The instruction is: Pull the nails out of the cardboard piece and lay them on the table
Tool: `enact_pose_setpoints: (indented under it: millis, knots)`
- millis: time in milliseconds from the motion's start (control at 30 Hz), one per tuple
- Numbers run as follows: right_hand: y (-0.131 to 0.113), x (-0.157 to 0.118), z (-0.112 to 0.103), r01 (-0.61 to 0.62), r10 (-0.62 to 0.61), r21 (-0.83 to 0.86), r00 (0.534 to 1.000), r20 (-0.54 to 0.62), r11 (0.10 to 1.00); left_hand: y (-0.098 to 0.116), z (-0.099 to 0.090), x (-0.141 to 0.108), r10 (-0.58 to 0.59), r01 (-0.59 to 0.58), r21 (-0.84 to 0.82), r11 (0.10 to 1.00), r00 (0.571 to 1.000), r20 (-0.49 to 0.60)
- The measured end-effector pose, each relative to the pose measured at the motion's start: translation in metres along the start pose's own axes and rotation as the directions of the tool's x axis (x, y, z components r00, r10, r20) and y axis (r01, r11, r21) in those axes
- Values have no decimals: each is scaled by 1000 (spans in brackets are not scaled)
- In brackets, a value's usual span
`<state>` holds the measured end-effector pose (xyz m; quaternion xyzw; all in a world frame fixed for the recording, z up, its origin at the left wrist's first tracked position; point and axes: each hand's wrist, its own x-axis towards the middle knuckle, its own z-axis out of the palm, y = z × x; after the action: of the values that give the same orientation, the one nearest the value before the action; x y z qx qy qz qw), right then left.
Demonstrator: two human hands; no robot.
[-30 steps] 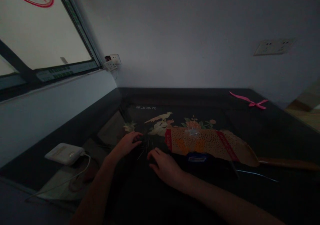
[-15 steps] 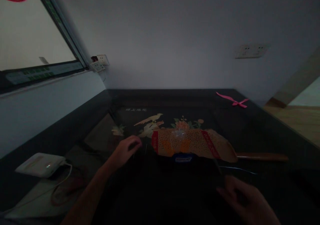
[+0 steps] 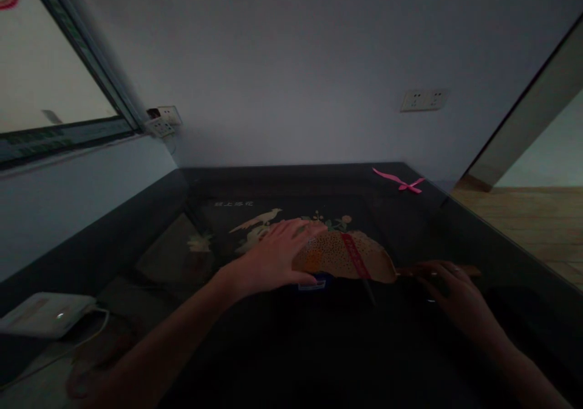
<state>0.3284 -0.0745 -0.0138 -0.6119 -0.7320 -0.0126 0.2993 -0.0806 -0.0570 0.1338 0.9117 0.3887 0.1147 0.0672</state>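
A tan, dotted, long wrapped item (image 3: 334, 254) with a red band and a wooden handle (image 3: 471, 271) lies across the dark table in front of me. My left hand (image 3: 282, 251) reaches over its left end, fingers stretched out and thumb apart near the close edge; that end is hidden beneath it. My right hand (image 3: 449, 284) is closed around the handle with the fingertips and thumb. Under the wrapped item's near edge shows a blue piece with a white label (image 3: 314, 284). A thin dark strip (image 3: 368, 292) sticks out below the red band.
The dark tabletop (image 3: 273, 348) carries a printed bird and flowers. A pink ribbon (image 3: 405, 184) lies at the far right edge. A white device (image 3: 50, 315) with a cable stands at the left. Wall sockets (image 3: 423, 100) are behind the table.
My left hand has moved right, onto the wrapped item's left end, with its fingers spread. My right hand has moved up to the handle and closed on it. The view has shifted slightly right.
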Motion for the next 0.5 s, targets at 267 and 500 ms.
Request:
enact_pose_setpoints:
  millis: [267,500]
  knots:
    - [33,-11,16,166,-165,-67,986,20,984,-12,22,39,-21,1,58,998,941,337]
    - [53,-13,31,252,-253,-138,967,10,958,-10,18,37,-42,34,34,999,949,313]
